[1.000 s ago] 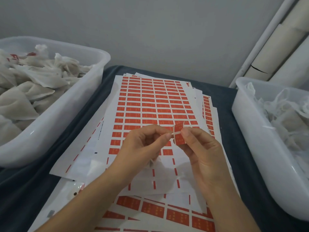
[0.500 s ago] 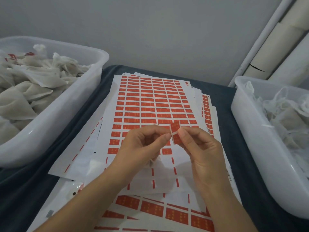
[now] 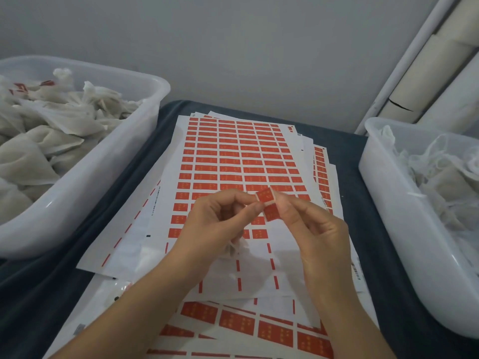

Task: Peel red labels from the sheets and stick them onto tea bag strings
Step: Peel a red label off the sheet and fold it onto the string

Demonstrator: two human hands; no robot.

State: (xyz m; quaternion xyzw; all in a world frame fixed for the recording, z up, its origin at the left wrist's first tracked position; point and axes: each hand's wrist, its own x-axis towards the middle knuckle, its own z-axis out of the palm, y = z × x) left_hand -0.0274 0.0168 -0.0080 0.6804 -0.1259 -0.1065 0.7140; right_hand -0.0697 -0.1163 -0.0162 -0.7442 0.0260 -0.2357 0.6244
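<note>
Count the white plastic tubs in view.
2. One tub sits left of the label sheets, piled with tea bags; the other tub sits right, cut off by the frame edge. None looks hidden.

Cardboard tubes (image 3: 425, 81) against grey wall (image 3: 259, 47)

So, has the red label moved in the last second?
No, hardly: the red label hangs over the same lower-right rows of the top sheet, edged only slightly left.

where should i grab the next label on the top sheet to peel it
Take the corner of a label in the nearest full row of the top sheet, coming from the near side. The labels lie flat with white gaps between them, so a fingernail can lift an edge there.
</note>
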